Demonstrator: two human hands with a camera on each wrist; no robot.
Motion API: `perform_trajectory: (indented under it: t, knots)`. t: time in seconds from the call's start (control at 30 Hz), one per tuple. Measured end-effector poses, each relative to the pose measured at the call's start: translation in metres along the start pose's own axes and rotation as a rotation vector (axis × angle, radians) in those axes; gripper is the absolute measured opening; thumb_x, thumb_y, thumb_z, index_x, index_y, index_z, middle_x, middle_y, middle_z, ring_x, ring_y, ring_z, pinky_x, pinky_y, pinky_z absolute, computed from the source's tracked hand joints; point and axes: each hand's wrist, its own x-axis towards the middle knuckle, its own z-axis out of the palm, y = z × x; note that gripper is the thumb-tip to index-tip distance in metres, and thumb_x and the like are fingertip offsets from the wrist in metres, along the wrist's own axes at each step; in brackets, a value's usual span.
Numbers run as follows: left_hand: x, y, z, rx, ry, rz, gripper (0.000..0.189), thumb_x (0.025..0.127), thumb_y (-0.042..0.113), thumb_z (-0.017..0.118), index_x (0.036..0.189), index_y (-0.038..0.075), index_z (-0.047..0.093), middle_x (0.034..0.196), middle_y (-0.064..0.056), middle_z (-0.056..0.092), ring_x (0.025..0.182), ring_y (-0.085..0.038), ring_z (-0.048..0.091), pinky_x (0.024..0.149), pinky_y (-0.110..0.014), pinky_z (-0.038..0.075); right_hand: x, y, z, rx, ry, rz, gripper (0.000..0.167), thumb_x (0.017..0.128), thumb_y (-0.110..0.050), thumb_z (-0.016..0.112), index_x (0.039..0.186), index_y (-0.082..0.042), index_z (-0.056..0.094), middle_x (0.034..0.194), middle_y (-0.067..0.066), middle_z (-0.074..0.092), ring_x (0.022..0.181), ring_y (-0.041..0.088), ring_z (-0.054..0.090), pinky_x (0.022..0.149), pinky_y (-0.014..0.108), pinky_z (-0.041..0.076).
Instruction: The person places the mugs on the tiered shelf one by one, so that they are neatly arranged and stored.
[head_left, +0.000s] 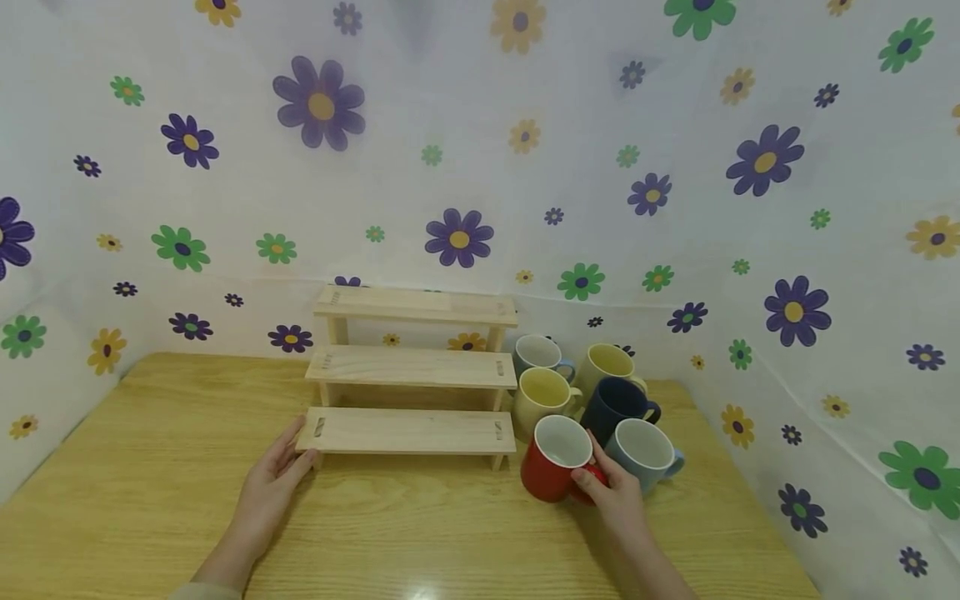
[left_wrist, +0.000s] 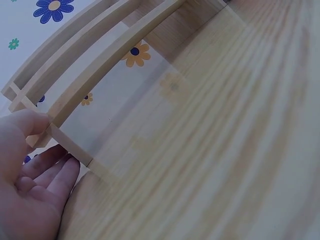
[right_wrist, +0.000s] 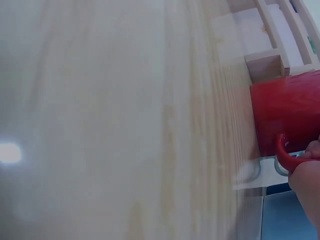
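Note:
A three-step wooden shelf (head_left: 408, 432) stands on the table against the patterned cloth. My left hand (head_left: 272, 482) holds the left end of its lowest step; in the left wrist view the thumb lies against the front corner and the fingers curl beside the leg. My right hand (head_left: 617, 492) grips a red mug (head_left: 546, 471) by its handle, just right of the lowest step. In the right wrist view the red mug (right_wrist: 285, 112) appears with its handle between thumb and fingers. Whether its base touches the table is hard to tell.
Behind and beside the red mug stand a light blue mug (head_left: 641, 454), a dark blue mug (head_left: 617, 407), two yellow mugs, one nearer (head_left: 540, 408) and one farther (head_left: 607, 362), and another pale blue mug (head_left: 536, 354). Flowered cloth (head_left: 480, 183) encloses the wooden table (head_left: 390, 533).

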Motion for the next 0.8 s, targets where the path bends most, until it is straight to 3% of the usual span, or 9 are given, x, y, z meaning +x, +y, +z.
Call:
perform_trajectory:
  t: [0.1,0.17,0.33,0.47,0.53,0.6,0.73,0.8]
  knots:
    - [-0.001,0.001,-0.002,0.012,0.000,-0.013,0.070,0.094,0.048,0.055,0.153,0.028,0.022,0.148,-0.017,0.036,0.130,-0.026,0.038,0.087,-0.005,0.033,-0.001,-0.001,0.003,0.088,0.010,0.052,0.059,0.089,-0.003,0.065,0.142,-0.001,0.040,0.141,0.020,0.043,0.106,-0.003,0.054,0.078,0.023,0.053]
    - [-0.001,0.001,-0.003,0.017,-0.006,-0.018,0.070,0.094,0.048,0.054,0.153,0.029,0.022,0.150,-0.017,0.034,0.132,-0.027,0.036,0.094,-0.010,0.034,-0.002,-0.003,0.006,0.129,0.025,0.082,0.058,0.090,-0.005,0.065,0.143,-0.003,0.040,0.141,0.020,0.042,0.105,-0.001,0.056,0.078,0.027,0.054]
    - [-0.002,0.000,-0.005,0.017,-0.011,-0.035,0.071,0.094,0.049,0.054,0.153,0.029,0.021,0.153,-0.016,0.028,0.136,-0.030,0.030,0.109,-0.040,0.029,-0.006,-0.006,0.010,0.177,0.047,0.079,0.056,0.090,-0.005,0.065,0.140,-0.001,0.041,0.137,0.020,0.047,0.098,0.004,0.061,0.077,0.032,0.055]
    - [-0.003,0.000,-0.004,-0.001,-0.007,-0.040,0.072,0.093,0.049,0.055,0.153,0.028,0.021,0.153,-0.017,0.027,0.137,-0.032,0.029,0.110,-0.048,0.025,-0.009,-0.011,0.009,0.223,0.056,0.033,0.054,0.088,0.000,0.066,0.137,0.003,0.043,0.125,-0.003,0.060,0.094,0.005,0.062,0.072,0.031,0.056]
    - [-0.003,0.000,-0.003,-0.001,-0.009,-0.038,0.072,0.094,0.048,0.055,0.153,0.027,0.022,0.153,-0.017,0.027,0.137,-0.031,0.029,0.110,-0.045,0.026,-0.011,-0.016,0.008,0.238,0.068,0.014,0.054,0.087,0.001,0.066,0.136,0.003,0.044,0.116,-0.015,0.062,0.093,0.005,0.063,0.071,0.030,0.056]
    - [-0.003,0.000,-0.002,-0.004,-0.009,-0.034,0.070,0.094,0.048,0.055,0.153,0.027,0.023,0.151,-0.017,0.030,0.134,-0.029,0.033,0.107,-0.033,0.032,-0.012,-0.023,0.007,0.250,0.074,0.007,0.054,0.087,0.002,0.067,0.136,0.003,0.045,0.113,-0.019,0.063,0.097,0.005,0.063,0.071,0.030,0.056]
    - [-0.002,0.001,0.000,0.000,-0.004,-0.028,0.068,0.095,0.047,0.054,0.153,0.028,0.024,0.148,-0.017,0.037,0.129,-0.024,0.040,0.090,-0.008,0.035,-0.011,-0.043,0.008,0.244,0.083,0.021,0.055,0.087,-0.003,0.068,0.138,-0.002,0.047,0.116,-0.017,0.063,0.101,0.007,0.062,0.076,0.030,0.056]
    - [-0.002,0.001,0.000,-0.006,-0.006,-0.025,0.068,0.095,0.047,0.054,0.153,0.028,0.024,0.147,-0.017,0.038,0.128,-0.024,0.041,0.086,-0.004,0.034,-0.010,-0.054,0.010,0.247,0.081,0.030,0.055,0.088,-0.005,0.068,0.139,-0.004,0.047,0.120,-0.014,0.061,0.105,0.008,0.061,0.079,0.030,0.055]
